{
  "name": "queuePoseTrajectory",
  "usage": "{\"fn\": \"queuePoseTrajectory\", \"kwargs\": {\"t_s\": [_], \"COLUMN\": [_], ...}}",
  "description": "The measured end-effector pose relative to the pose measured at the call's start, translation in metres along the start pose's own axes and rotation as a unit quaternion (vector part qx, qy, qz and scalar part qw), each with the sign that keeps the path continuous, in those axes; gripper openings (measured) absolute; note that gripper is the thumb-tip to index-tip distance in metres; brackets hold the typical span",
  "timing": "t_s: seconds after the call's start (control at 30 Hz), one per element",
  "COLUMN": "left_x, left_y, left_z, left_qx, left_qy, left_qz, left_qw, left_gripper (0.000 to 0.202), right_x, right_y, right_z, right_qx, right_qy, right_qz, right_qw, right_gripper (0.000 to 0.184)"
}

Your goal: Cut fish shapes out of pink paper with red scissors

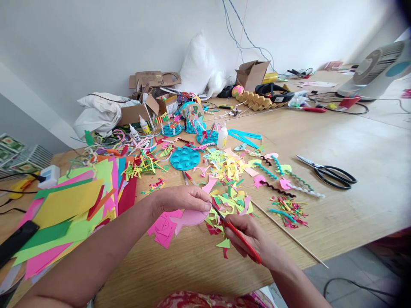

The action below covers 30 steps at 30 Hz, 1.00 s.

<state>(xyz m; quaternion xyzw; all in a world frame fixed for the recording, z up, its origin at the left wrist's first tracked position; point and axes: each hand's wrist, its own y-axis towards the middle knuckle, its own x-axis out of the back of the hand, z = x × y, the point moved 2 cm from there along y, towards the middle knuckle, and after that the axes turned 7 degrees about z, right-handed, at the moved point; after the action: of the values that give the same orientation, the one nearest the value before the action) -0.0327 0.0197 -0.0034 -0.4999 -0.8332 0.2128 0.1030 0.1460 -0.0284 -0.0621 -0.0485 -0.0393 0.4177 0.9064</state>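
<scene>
A wooden table [289, 137] is set against a pale wall [112, 38], and much of its top is strewn with paper and craft bits. Near the front edge, a pale pink paper piece [192, 218] is held above the table, pinched between the thumb and fingers of the left hand [186, 199]. Red-handled scissors [244, 242] are gripped in the right hand [245, 235], with the blade tips brought up to the paper by the left thumb; whether any paper is caught between the blades cannot be told.

The thumb could be nicked, since it is placed so close to the tips. The outline could also be cut crooked if the thin sheet is allowed to bend or swivel, as it appears to be supported at one end only.

The piece is flat and fish-like, with a rounded body and a forked tail. Beneath and beside it, brighter pink paper [165, 231] is seen on the table. Green and yellow scraps [223, 244] are scattered around the blades. Farther out, a thin stick [289, 233], black-handled scissors [316, 167], a blue disc [184, 158] and stacked coloured sheets [70, 201] are laid.
</scene>
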Motion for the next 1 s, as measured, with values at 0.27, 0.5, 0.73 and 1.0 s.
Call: {"fn": "queuePoseTrajectory", "kwargs": {"t_s": [0.27, 0.5, 0.73, 1.0], "left_x": [0.0015, 0.0009, 0.0007, 0.0006], "left_y": [0.001, 0.0012, 0.0021, 0.0021], "left_z": [0.0033, 0.0014, 0.0019, 0.003], "left_qx": [-0.01, -0.001, 0.013, 0.007], "left_qy": [-0.002, 0.011, 0.007, -0.009], "left_qz": [0.008, 0.0, -0.004, 0.008], "left_qw": [1.0, 1.0, 1.0, 1.0], "left_gripper": [0.029, 0.03, 0.031, 0.032], "right_x": [-0.0017, 0.0011, 0.0032, 0.0009], "right_y": [0.0015, 0.0007, 0.0009, 0.0015], "right_z": [0.0013, -0.0034, -0.0029, 0.0003], "right_qx": [0.013, 0.004, 0.015, -0.002], "right_qy": [0.055, 0.008, -0.037, 0.03], "right_qz": [0.023, 0.008, -0.004, 0.019], "right_qw": [0.998, 1.0, 0.999, 0.999], "right_gripper": [0.046, 0.045, 0.044, 0.05]}}
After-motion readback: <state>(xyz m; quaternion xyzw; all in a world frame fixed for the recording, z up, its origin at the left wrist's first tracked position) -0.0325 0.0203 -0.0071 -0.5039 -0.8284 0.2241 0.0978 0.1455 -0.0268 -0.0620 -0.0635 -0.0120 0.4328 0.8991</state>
